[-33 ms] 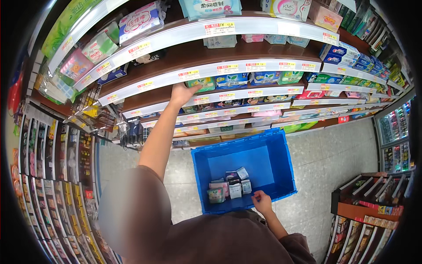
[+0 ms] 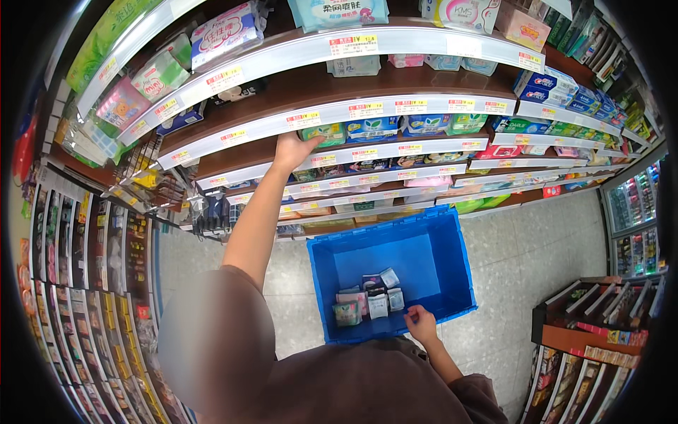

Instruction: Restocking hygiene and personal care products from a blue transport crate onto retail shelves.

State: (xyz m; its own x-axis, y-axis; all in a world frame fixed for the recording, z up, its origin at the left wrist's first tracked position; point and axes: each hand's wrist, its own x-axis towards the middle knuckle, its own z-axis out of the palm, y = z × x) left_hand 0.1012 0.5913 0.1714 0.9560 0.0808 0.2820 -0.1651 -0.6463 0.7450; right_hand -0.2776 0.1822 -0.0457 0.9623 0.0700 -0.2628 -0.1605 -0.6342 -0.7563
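My left arm stretches forward to a shelf (image 2: 381,146). There my left hand (image 2: 291,151) has closed around the left end of a green pack of sanitary pads (image 2: 323,134), its thumb along the front and some fingers hidden. Blue packs (image 2: 372,127) and another green pack (image 2: 467,124) sit to the right on the same shelf. Below me is an open blue crate (image 2: 441,244). Several small pad packs (image 2: 378,305) lie in its near left part. At the crate's near rim is my right hand (image 2: 422,325), fingers curled; what they grip, if anything, is hidden.
More shelves rise in front, with paper and pad packs (image 2: 227,35) above and toothpaste boxes (image 2: 547,87) at the right. Racks (image 2: 92,283) line the left side. A low display stand (image 2: 593,325) stands near right, and a glass-door fridge (image 2: 632,212) is beyond it.
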